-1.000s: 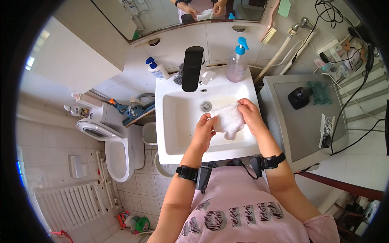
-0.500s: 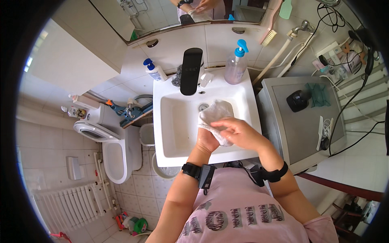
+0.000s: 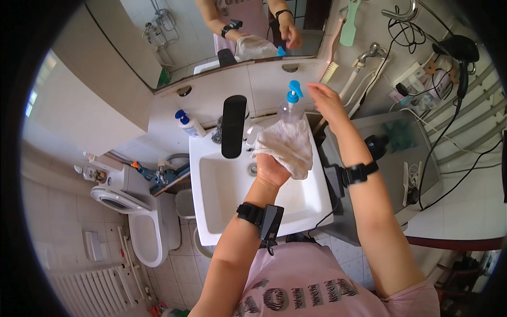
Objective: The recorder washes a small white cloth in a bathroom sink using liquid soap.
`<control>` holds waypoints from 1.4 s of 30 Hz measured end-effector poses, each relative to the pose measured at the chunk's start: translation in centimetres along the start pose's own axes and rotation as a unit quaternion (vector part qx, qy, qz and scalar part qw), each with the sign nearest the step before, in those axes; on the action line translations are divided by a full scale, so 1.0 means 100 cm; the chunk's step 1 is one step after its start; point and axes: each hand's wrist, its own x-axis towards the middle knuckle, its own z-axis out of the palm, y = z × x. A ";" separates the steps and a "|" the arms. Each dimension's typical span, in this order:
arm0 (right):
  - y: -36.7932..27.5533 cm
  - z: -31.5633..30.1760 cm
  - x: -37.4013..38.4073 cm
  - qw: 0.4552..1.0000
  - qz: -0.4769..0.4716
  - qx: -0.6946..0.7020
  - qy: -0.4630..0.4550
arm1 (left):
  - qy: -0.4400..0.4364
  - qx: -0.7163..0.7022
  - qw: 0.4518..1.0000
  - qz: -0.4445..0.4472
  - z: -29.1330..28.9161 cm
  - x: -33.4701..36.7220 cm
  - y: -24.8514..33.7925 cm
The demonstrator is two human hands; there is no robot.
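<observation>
A damp-looking whitish cloth (image 3: 289,145) lies over my left hand (image 3: 272,171), which holds it up above the white sink (image 3: 198,185). The cloth hides most of the fingers. My right hand (image 3: 328,104) is raised beside the clear pump bottle (image 3: 288,113), its fingers stretched out and empty. Its fingertips come close to the bottle's blue pump head (image 3: 293,92), with a small gap between them. The cloth covers the lower part of this bottle. Left of it rises the black-topped tap (image 3: 234,127).
A white bottle with a blue pump (image 3: 189,126) stands at the sink's back left, beside a grey scrubber (image 3: 217,131). On the right, a grey-topped unit (image 3: 417,158) carries small items. A hair dryer (image 3: 458,50) hangs above it with loose cords. The toilet (image 3: 148,232) is at left.
My right hand has left the cloth and moved up and right to beside the clear bottle's pump. My left hand has lifted the cloth toward the back of the sink.
</observation>
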 end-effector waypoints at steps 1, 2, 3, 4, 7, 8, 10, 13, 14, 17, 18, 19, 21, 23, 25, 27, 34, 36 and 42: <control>0.000 0.010 0.011 1.000 -0.004 0.003 -0.001 | 0.016 0.012 1.000 0.007 -0.001 0.009 0.004; 0.001 0.013 0.022 1.000 0.017 0.000 -0.010 | 0.013 0.026 1.000 0.004 -0.001 0.020 0.005; 0.002 0.016 0.032 0.999 0.037 -0.001 -0.020 | 0.008 0.029 1.000 0.000 -0.001 0.029 0.006; 0.010 0.018 0.043 0.999 0.034 -0.001 -0.014 | 0.008 0.034 0.999 -0.001 0.001 0.037 0.006; 0.021 0.019 0.064 0.999 0.016 -0.005 -0.036 | 0.011 0.046 0.999 -0.001 0.004 0.060 0.008; 0.020 0.021 0.068 0.996 0.041 0.007 -0.079 | 0.015 0.045 0.999 -0.005 0.003 0.065 0.010; 0.022 0.023 0.072 0.990 0.068 0.020 -0.120 | 0.021 0.045 0.999 -0.012 0.004 0.074 0.014; 0.027 0.024 0.077 0.991 0.044 0.056 -0.110 | -0.002 0.049 0.999 -0.019 0.008 0.083 0.015; 0.029 0.023 0.077 0.991 0.045 0.057 -0.109 | -0.002 0.055 0.998 -0.024 0.010 0.083 0.015; 0.032 0.021 0.073 0.987 0.046 0.106 -0.114 | 0.004 0.054 0.998 -0.024 0.014 0.084 0.016; 0.031 0.021 0.073 0.989 0.039 0.086 -0.110 | 0.012 0.046 0.999 -0.018 0.015 0.084 0.017; 0.032 0.021 0.072 0.992 0.033 0.065 -0.106 | 0.012 0.047 0.999 -0.019 0.013 0.085 0.017; 0.032 0.023 0.072 0.993 0.027 0.053 -0.105 | 0.008 0.058 0.998 -0.029 0.008 0.086 0.020; 0.035 0.024 0.072 0.994 0.020 0.041 -0.102 | 0.006 0.060 0.998 -0.030 0.010 0.083 0.020; 0.039 0.023 0.074 0.994 0.009 0.035 -0.100 | 0.001 0.063 0.997 -0.033 0.012 0.081 0.018; 0.045 0.018 0.076 0.996 -0.015 0.023 -0.081 | -0.010 0.051 0.998 -0.047 0.014 0.080 0.013; 0.028 -0.018 0.013 0.991 0.085 0.099 -0.008 | -0.006 0.095 0.994 -0.055 0.002 0.035 0.020; 0.063 -0.015 -0.019 0.984 0.081 0.144 -0.065 | 0.017 0.094 0.994 -0.057 -0.005 0.019 0.019; 0.118 0.000 -0.105 0.921 0.216 0.220 -0.240 | 0.085 0.109 0.987 -0.085 -0.053 -0.023 0.019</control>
